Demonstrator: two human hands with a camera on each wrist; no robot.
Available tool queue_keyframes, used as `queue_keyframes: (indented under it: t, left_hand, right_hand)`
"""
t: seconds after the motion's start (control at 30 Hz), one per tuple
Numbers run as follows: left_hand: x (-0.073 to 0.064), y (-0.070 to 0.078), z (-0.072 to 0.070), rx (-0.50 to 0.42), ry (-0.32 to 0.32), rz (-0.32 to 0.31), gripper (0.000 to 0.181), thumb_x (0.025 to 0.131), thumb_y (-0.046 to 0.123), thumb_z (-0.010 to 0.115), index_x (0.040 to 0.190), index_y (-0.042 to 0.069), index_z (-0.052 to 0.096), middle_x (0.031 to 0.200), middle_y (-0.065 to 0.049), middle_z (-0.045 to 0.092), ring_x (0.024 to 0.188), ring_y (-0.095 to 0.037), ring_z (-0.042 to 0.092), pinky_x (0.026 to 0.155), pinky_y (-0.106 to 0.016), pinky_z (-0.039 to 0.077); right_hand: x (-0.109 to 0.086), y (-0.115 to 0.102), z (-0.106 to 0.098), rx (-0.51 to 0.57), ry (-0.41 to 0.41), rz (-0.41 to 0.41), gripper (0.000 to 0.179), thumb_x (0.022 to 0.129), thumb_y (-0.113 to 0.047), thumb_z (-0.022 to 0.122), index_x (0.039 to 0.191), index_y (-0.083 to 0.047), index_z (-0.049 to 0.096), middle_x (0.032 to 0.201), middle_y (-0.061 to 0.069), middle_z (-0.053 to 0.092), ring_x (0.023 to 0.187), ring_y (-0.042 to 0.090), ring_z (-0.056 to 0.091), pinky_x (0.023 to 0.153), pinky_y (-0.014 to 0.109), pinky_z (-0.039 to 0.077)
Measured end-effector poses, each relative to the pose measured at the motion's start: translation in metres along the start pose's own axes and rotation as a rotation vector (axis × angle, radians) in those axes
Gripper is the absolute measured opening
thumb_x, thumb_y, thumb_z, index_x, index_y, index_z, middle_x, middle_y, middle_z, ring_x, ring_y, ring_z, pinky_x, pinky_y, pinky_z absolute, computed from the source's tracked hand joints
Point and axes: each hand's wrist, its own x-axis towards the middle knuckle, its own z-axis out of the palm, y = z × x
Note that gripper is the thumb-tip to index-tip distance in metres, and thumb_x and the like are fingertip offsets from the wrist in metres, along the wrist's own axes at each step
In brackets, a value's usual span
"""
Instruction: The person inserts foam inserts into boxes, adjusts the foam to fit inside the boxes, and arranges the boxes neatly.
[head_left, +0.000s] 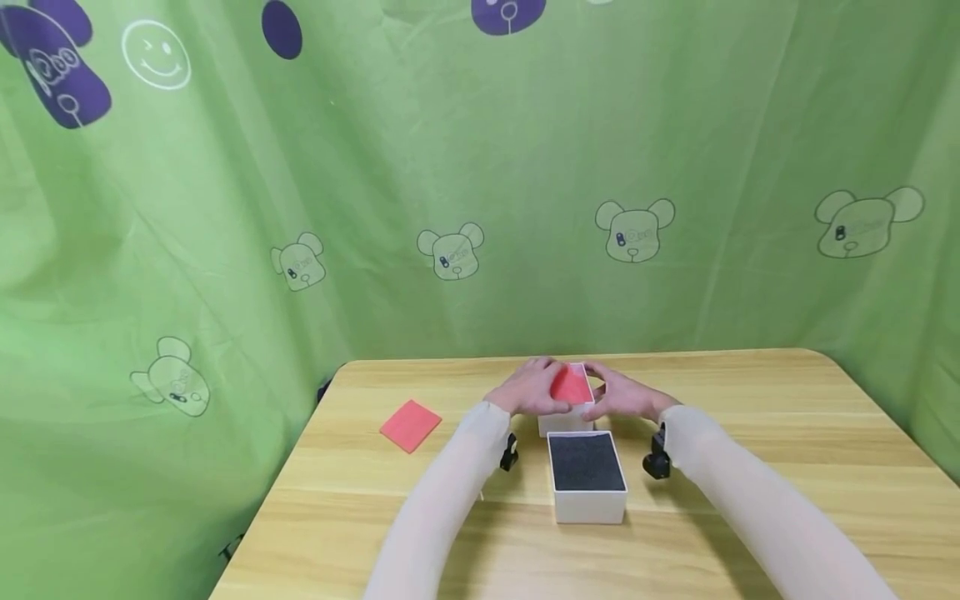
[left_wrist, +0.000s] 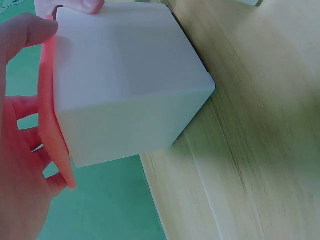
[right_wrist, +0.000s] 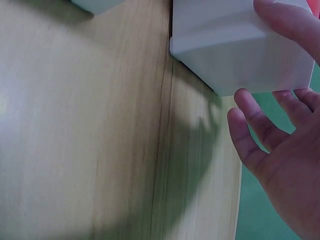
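Note:
A far white box [head_left: 564, 425] stands on the table with a red cloth [head_left: 572, 387] lying over its top. My left hand [head_left: 528, 388] is at the box's left side. In the left wrist view its thumb bends over the edge of the red cloth [left_wrist: 47, 85], and its fingers spread along the cloth's outer face. At the right side, my right hand [head_left: 624, 397] holds the white box [right_wrist: 235, 60], thumb on the front wall and fingers around the side and back. Part of the cloth is hidden by the left hand.
A second white box [head_left: 589, 507], with a dark top surface, stands nearer, between the forearms. Another red cloth [head_left: 410, 426] lies flat on the left of the wooden table [head_left: 750, 417]. Behind the table hangs a green curtain [head_left: 540, 167] with bear prints.

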Motion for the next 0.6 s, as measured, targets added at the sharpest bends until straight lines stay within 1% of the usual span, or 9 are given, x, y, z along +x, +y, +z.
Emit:
queue_keyframes:
  t: [0.1, 0.23, 0.4, 0.6]
  left_hand:
    - [0.002, 0.000, 0.002, 0.005, -0.002, 0.003, 0.075, 0.081, 0.048, 0.066, 0.142, 0.014, 0.039, 0.139, -0.006, 0.042, 0.119, -0.017, 0.043, 0.093, -0.028, 0.042]
    - [0.006, -0.001, 0.005, 0.000, 0.001, 0.002, 0.075, 0.081, 0.048, 0.066, 0.142, 0.015, 0.040, 0.139, -0.005, 0.042, 0.121, -0.017, 0.042, 0.097, -0.029, 0.040]
    - [0.011, -0.001, 0.005, 0.001, 0.010, 0.012, 0.073, 0.081, 0.048, 0.066, 0.142, 0.016, 0.040, 0.140, -0.005, 0.042, 0.123, -0.018, 0.040, 0.101, -0.031, 0.036]
    - [0.014, -0.001, 0.006, 0.006, 0.007, 0.025, 0.072, 0.081, 0.047, 0.065, 0.141, 0.016, 0.042, 0.139, -0.004, 0.043, 0.123, -0.019, 0.040, 0.108, -0.033, 0.028]
  right_hand:
    - [0.000, 0.002, 0.001, 0.015, -0.004, -0.004, 0.102, 0.072, -0.011, 0.081, 0.148, -0.007, 0.015, 0.151, 0.022, 0.017, 0.109, 0.032, 0.054, 0.091, 0.043, 0.047]
    - [-0.001, 0.002, 0.000, 0.007, -0.007, -0.008, 0.102, 0.072, -0.011, 0.081, 0.149, -0.006, 0.013, 0.151, 0.023, 0.016, 0.110, 0.034, 0.053, 0.091, 0.043, 0.048]
    - [-0.001, -0.001, -0.001, -0.017, 0.007, -0.003, 0.099, 0.073, -0.011, 0.080, 0.148, -0.007, 0.015, 0.150, 0.022, 0.019, 0.110, 0.031, 0.054, 0.095, 0.046, 0.044]
    - [-0.002, -0.002, 0.000, -0.009, 0.004, 0.000, 0.100, 0.073, -0.011, 0.081, 0.148, -0.007, 0.015, 0.151, 0.021, 0.018, 0.108, 0.029, 0.055, 0.093, 0.044, 0.045]
